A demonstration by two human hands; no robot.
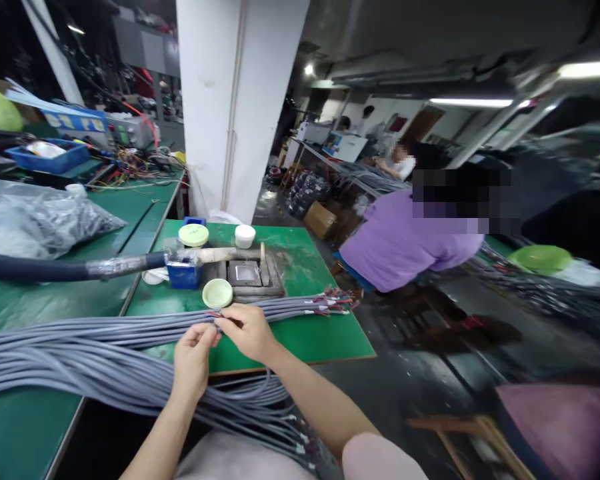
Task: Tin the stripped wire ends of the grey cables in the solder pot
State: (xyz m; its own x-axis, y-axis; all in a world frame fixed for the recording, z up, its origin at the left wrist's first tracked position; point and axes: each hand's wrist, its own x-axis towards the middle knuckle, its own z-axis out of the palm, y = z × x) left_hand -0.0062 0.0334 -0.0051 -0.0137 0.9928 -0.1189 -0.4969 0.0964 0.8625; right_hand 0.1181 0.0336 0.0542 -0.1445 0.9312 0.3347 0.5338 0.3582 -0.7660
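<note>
My left hand [194, 350] and my right hand [247, 328] meet over the near part of the green table. Both have fingers pinched together on the end of one grey cable, where thin coloured wires [213, 314] poke out; the fingers hide most of it. Just behind them lies a bundle of grey cables [145, 328], its stripped ends [333, 303] fanned out to the right. A second bundle [80, 367] droops over the near edge below my forearms. Beyond my hands sit a shallow round tub [217, 293] and a square metal pot with a shiny surface [247, 273].
A blue bin [183, 275] stands under a thick dark hose [55, 267]. Behind are a yellow-lidded tub [193, 234] and a white jar [245, 236]. A white pillar [230, 100] rises past the table [320, 333]. A person in purple [405, 233] sits to the right.
</note>
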